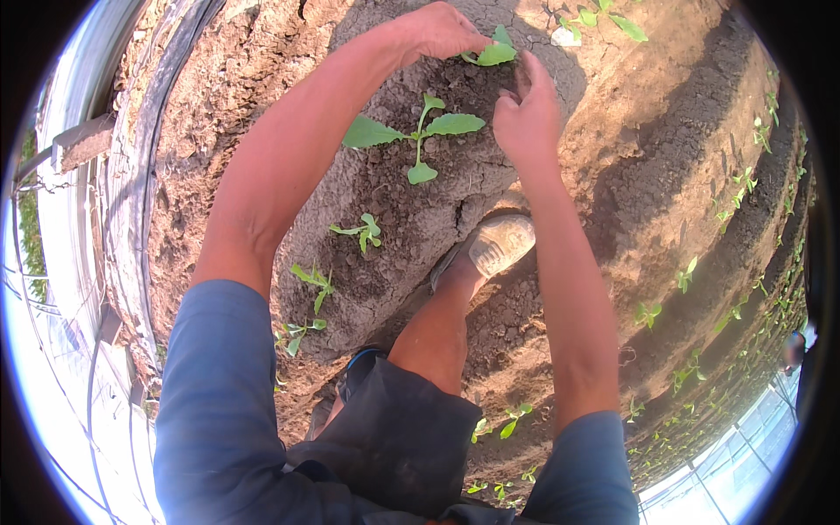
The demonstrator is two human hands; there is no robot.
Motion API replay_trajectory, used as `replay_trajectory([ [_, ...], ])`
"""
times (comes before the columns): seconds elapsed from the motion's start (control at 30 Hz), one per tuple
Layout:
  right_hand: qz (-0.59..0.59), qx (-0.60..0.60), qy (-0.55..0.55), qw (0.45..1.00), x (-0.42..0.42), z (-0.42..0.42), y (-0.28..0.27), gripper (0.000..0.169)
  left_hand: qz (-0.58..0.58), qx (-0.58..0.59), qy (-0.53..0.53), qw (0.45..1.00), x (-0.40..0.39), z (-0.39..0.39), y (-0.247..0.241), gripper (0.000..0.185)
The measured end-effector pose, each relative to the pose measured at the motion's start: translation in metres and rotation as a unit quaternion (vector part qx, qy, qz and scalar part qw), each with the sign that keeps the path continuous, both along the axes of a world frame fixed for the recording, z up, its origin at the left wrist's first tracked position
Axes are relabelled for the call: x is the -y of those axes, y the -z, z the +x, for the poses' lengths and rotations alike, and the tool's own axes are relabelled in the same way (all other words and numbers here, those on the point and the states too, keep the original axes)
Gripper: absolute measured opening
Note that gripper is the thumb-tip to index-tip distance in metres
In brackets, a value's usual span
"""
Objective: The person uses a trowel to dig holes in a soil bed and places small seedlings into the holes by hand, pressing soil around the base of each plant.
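Observation:
At the top of the view, my left hand [447, 31] is at a leafy seedling [496, 55], its thumb against the leaves. Its other fingertips are hidden, so a grip on the plant cannot be confirmed. On the seedling's other side, my right hand [530, 111] has its thumb and fingers apart, with nothing seen between them. The fingertips of that hand come close to a leaf edge. Nearer to me, a larger seedling [417, 136] with spread, toothed leaves grows from the dark soil of the raised bed [420, 210].
Smaller seedlings [365, 231] stand along this bed. My shoe [504, 244] is planted beside it, in the furrow. More planted rows [686, 272] run along the right. Black plastic sheeting [152, 111] and a translucent greenhouse wall [75, 216] border the left. A person [794, 348] appears at the far right.

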State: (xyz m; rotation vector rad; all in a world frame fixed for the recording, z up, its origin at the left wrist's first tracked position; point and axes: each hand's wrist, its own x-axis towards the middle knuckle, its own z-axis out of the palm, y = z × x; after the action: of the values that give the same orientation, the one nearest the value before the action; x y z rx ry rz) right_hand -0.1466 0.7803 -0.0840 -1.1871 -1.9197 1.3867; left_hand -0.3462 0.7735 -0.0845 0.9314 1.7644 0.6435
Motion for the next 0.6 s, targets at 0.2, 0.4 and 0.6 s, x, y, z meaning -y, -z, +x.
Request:
replay_trajectory([
  [0.2,0.124,0.195,-0.022,0.973,-0.003,0.004,-0.003,0.051,-0.006,-0.056,0.030,0.998,0.004,-0.004,-0.008,0.023],
  [0.4,0.102,0.270,-0.055,0.956,-0.008,-0.012,-0.021,0.053,-0.012,0.001,0.044,0.999,0.018,-0.001,-0.019,0.048],
  [0.6,0.119,0.287,-0.059,0.949,-0.014,-0.014,-0.016,0.051,0.066,0.029,0.164,0.984,0.027,-0.014,-0.010,0.056],
])
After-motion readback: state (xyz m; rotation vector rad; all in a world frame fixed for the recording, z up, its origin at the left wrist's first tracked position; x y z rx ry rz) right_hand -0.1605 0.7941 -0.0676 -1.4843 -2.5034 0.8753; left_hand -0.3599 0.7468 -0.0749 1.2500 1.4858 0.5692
